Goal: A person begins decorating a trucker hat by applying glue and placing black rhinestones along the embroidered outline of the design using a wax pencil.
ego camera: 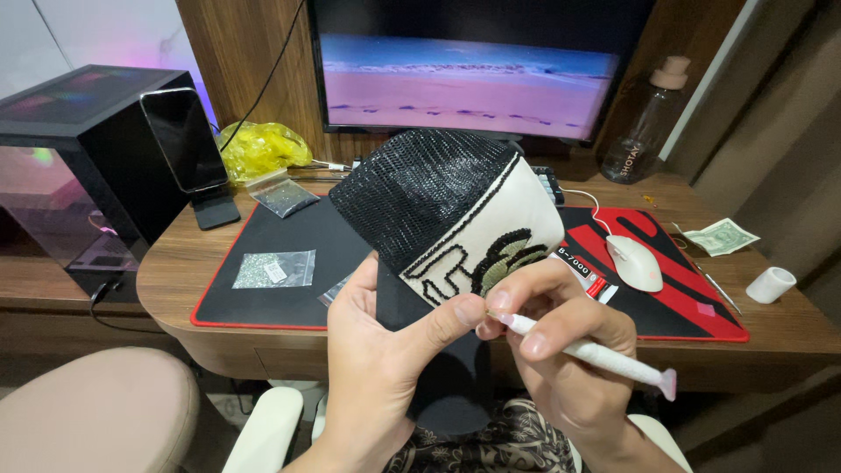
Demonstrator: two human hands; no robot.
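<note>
Black-mesh cap [447, 210] with cream front panel, hovering above the desk mat [289, 232]; left hand [385, 359] is gripping its brim, right hand [561, 350] is pinching a white pen tool [596, 355] against it. Mouse [633, 262] lying right of the cap.

Black-mesh, cream-fronted cap [447, 210] — held tilted — white pen [596, 355] touching.

Your left hand [385, 368] grips the cap [447, 210] by its black brim, thumb pressed on the cream front panel. Your right hand [561, 350] pinches a white pen tool [596, 355], tip touching the panel. Behind the cap lies the desk mat [272, 302]; right of the cap, a white mouse [634, 262].
</note>
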